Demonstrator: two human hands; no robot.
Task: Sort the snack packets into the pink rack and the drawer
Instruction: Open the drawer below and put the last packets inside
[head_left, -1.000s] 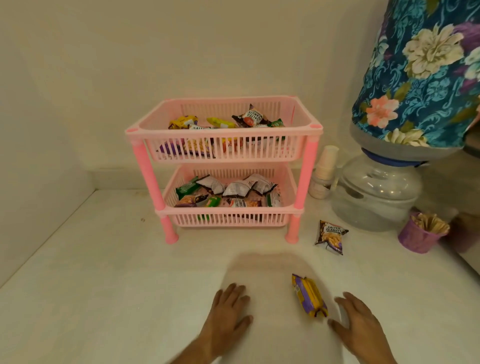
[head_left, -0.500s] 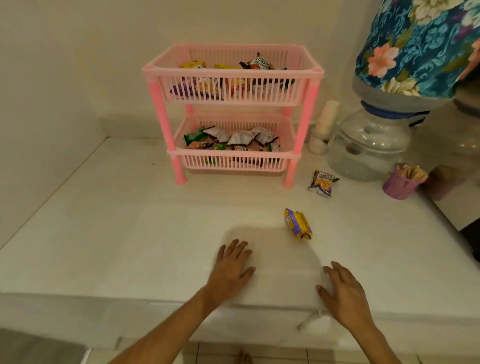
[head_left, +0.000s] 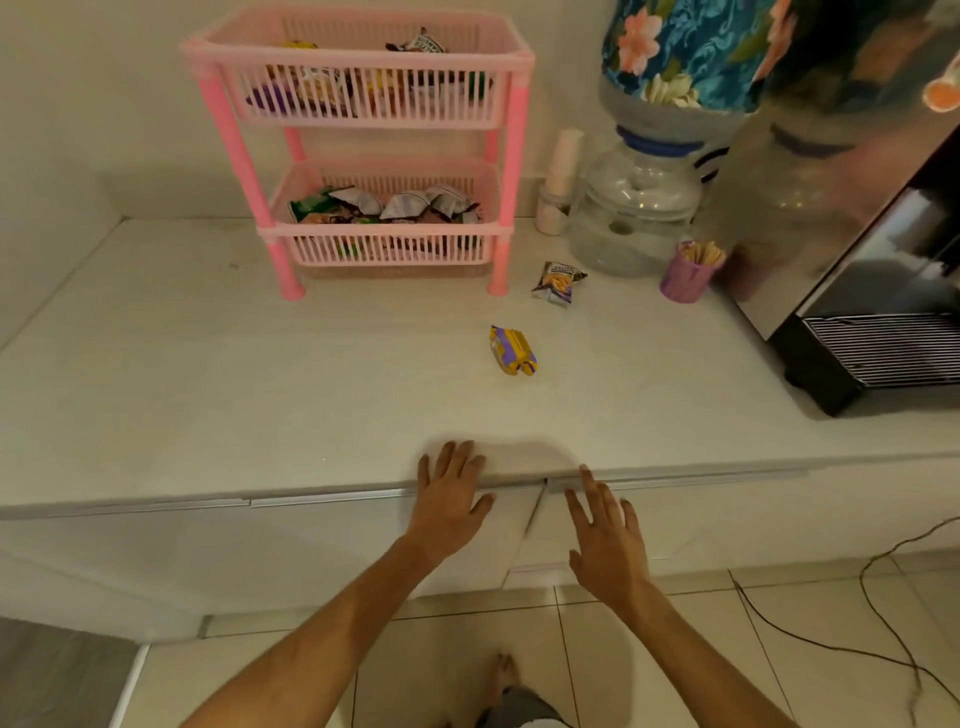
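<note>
two snack packets are lying loose on the table (head_left: 260, 374): a purple and yellow packet (head_left: 511, 351) mid-table, another packet (head_left: 557, 281) near the pink rack (head_left: 358, 156). both are looking light, crinkly and slippery, best pinched at a sealed end. the left hand (head_left: 449, 496) and right hand (head_left: 605, 540) are spreading flat, holding nothing, at the table's front edge.

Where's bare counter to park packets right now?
Widest free patch: the counter left of the purple-yellow packet, between the pink rack and the front edge. Crowded: right of the rack, where the peanut packet, water dispenser, purple cup and black appliance stand.
</note>
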